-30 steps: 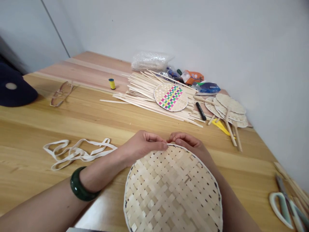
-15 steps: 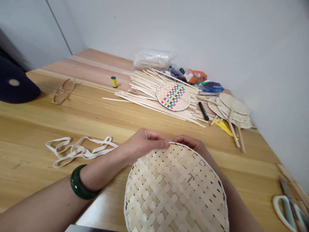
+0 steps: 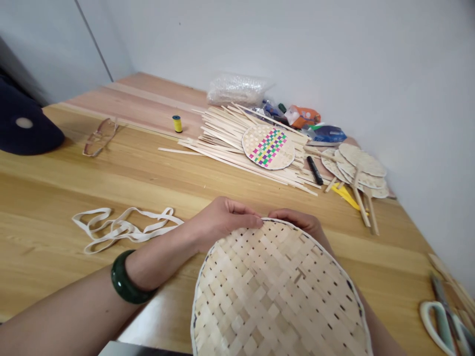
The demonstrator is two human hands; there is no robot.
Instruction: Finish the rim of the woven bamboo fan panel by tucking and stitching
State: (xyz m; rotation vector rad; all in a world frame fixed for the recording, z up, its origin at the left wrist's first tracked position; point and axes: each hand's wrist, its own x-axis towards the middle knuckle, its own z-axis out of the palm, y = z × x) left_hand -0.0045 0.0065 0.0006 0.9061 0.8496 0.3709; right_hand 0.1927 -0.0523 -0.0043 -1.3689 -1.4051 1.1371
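A round woven bamboo fan face [image 3: 274,296] with a white cloth trim along its rim fills the near middle. My left hand [image 3: 218,222], with a dark green bangle [image 3: 124,284] on the wrist, pinches the fan's far edge. My right hand [image 3: 300,222] is curled on the same edge just to the right, mostly hidden behind the fan. The fingertips of both hands almost meet at the rim.
A loose white ribbon [image 3: 122,228] lies to the left. Farther back are a pile of bamboo strips [image 3: 226,143], a coloured woven disc [image 3: 269,147], finished fans with handles [image 3: 358,165], a yellow thread spool [image 3: 177,123], glasses [image 3: 100,137], a black marker [image 3: 314,170] and scissors [image 3: 443,316] at right.
The fan has shifted right and nearer, filling more of the lower frame. My right fingers have sunk further behind its rim. Both hands stay on the far edge.
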